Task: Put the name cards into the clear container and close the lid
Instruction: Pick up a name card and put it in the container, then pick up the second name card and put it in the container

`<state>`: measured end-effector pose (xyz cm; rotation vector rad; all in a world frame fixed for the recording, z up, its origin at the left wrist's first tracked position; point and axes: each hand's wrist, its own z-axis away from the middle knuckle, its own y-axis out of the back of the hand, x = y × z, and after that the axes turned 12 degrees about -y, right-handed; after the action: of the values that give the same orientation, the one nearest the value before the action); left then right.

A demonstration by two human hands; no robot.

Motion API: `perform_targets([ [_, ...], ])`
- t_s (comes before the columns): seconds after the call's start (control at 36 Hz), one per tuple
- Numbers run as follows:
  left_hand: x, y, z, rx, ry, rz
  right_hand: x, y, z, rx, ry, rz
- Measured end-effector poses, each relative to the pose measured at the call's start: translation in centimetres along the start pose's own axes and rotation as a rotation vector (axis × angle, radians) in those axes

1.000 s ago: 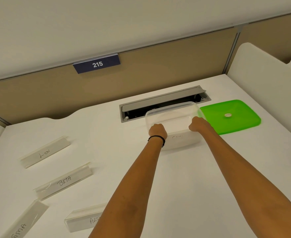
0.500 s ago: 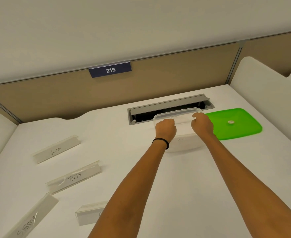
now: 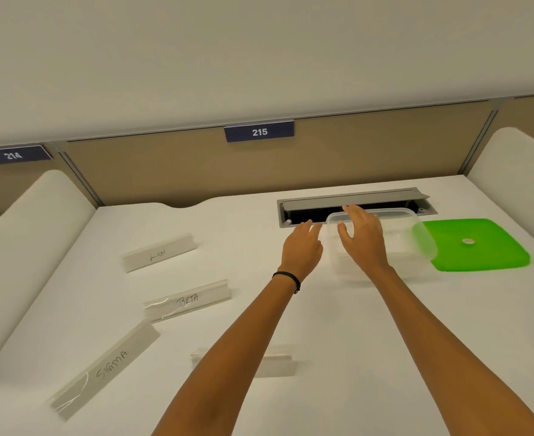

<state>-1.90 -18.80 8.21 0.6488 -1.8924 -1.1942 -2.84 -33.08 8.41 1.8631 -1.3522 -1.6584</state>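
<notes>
Both hands hover open and hold nothing. The left hand (image 3: 301, 247) has its fingers spread just left of the container (image 3: 394, 247), and the right hand (image 3: 361, 237) is splayed over the container's near left part; whether either touches the plastic cannot be told. The container stands open on the desk (image 3: 338, 325), in front of the grey cable slot (image 3: 353, 199). Its green lid (image 3: 476, 247) lies flat just to its right, touching or slightly overlapped by the container's right wall.

All the cards lie to the left of and nearer than the hands, none in the container yet. LION (image 3: 158, 253) is well out to the left, at about the level of the hands. BETA (image 3: 187, 300) lies nearer the person, its long axis running left to right with the right end tipped slightly away. SIGMA (image 3: 105, 369) is nearest the desk's front left, its axis slanting steeply from near left to far right. A fourth card (image 3: 272, 361) sits under the left forearm, mostly hidden.

The left hand is the nearer one to every card, so it likely does the fetching. Each reach goes leftward and back toward the body, and each card then travels rightward. The cards look long beside the container, so each probably needs turning to lie along its longer side or to stand tilted.
</notes>
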Motion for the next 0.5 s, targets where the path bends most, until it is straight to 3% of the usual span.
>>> perform_targets([
  [0.5,-15.8,4.4,14.7,-0.01,0.331,-0.109,-10.0,-11.0,7.7,-0.28,0.145,0.079],
])
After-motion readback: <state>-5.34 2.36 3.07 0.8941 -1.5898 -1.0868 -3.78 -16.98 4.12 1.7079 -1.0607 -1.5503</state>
